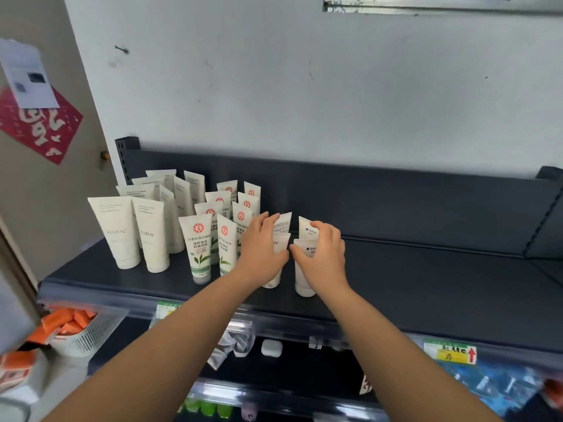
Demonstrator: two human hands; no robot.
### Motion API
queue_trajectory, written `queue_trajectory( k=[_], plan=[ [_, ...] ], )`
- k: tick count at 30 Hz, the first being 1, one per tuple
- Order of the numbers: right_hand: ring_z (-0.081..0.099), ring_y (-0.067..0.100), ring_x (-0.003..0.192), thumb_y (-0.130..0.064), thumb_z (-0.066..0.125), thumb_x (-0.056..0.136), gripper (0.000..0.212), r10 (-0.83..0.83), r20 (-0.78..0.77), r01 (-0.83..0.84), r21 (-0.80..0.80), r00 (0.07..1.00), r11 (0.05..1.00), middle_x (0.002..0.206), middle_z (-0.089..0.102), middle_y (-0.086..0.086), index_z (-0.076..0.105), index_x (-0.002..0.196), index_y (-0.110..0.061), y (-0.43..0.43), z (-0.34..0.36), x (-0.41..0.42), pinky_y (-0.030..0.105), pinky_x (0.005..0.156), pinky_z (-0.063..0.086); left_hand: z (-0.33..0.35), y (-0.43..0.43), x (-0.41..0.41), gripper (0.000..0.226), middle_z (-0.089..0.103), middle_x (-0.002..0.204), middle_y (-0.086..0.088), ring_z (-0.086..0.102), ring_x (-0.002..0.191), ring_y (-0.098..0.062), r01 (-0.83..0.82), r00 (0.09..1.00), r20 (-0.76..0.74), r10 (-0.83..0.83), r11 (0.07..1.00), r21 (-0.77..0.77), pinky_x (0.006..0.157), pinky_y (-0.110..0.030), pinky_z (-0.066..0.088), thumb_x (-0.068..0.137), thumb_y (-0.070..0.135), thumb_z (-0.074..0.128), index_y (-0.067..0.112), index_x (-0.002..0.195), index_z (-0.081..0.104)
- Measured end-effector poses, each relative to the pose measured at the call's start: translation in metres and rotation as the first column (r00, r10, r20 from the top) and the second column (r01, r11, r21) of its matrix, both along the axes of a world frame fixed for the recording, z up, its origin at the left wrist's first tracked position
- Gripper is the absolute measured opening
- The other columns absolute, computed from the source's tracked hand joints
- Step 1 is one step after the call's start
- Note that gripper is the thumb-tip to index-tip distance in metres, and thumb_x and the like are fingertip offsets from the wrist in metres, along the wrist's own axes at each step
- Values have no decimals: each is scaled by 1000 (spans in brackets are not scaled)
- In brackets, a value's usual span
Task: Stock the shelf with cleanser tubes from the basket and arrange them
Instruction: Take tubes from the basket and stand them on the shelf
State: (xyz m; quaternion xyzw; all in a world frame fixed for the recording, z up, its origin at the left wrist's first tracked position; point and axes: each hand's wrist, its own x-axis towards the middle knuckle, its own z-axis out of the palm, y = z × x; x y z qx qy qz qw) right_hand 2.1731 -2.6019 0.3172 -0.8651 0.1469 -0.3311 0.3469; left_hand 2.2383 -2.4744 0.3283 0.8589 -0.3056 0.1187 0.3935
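Left hand (260, 248): thumb hooked round front-left tube (280, 243), fingers near straight, tips on rear-left tube (283, 222). Right hand (324, 254): fingers curled round front-right tube (304, 284), tips against rear-right tube (306, 228). All four tubes are white, standing cap-down at mid-frame on the dark shelf (426, 284).

Lower left: white basket (88, 336) below shelf level, orange packs (71, 322) inside. Left of centre on the shelf: FLORAL tubes (117, 233) upright in rows, then green-leaf tubes (199, 248) just beside the left hand. Right half of the frame: bare shelf deck.
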Motion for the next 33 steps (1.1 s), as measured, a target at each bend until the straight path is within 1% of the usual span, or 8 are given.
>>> queue_trajectory(
  k=[3,6,9,12,15,18,22,33],
  plan=[
    [33,23,135,-36,59,87,58,-5,-64,-5,-158,998,987,145,38,-1,39,139,-21,0,8,-5,46,110,30,-1,12,-10,81,8,159,-4,4,148,-25,-34,997,76,21,984,177,120,-44,10,85,28,62,18,151,16],
    [15,22,146,-37,51,92,59,-7,-144,-32,-273,990,962,156,27,0,32,146,-20,6,15,-9,54,118,10,-1,31,-23,87,-2,162,-1,-8,149,-23,-80,994,90,56,954,290,121,-42,4,87,29,61,18,154,5],
    [6,23,149,-35,48,93,62,23,-169,-88,-384,985,919,159,19,0,27,149,-18,24,20,-14,53,119,1,0,54,-38,86,1,162,-1,-5,149,-19,-95,993,95,72,960,263,122,-41,5,88,28,62,15,154,7],
    [3,24,150,-29,47,92,62,119,-165,-184,-467,979,865,161,16,1,25,149,-19,62,20,-20,54,119,-3,0,80,-52,86,6,162,-2,-1,149,-21,-131,991,34,127,972,197,122,-37,5,87,25,63,13,154,10],
    [-2,24,150,-22,48,90,68,188,-220,-272,-471,957,839,163,10,2,19,152,-18,107,16,-21,55,118,-6,-2,115,-59,87,11,161,-3,2,149,-24,-198,980,17,198,965,174,121,-46,10,85,35,62,15,154,13],
    [-6,25,150,-23,53,89,74,220,-275,-334,-492,936,804,163,5,3,15,152,-17,154,11,-18,56,118,-4,-1,162,-68,89,13,161,-3,5,149,-24,-288,957,57,283,928,237,119,-51,14,81,36,63,15,153,15],
    [-5,26,150,-25,52,92,72,282,-314,-413,-524,907,744,163,5,3,14,153,-16,225,4,-14,57,118,-3,-3,240,-80,90,-5,162,-4,-10,149,-24,-411,901,39,431,825,387,119,-46,3,88,35,59,14,154,1],
    [-7,27,150,-26,52,93,74,452,-387,-595,-494,803,634,164,1,4,10,154,-15,449,-26,-6,54,119,-2,-36,478,-112,89,-11,162,-4,-11,149,-23,-534,758,30,652,594,602,121,-44,2,90,33,55,13,154,-4]
  ],
)
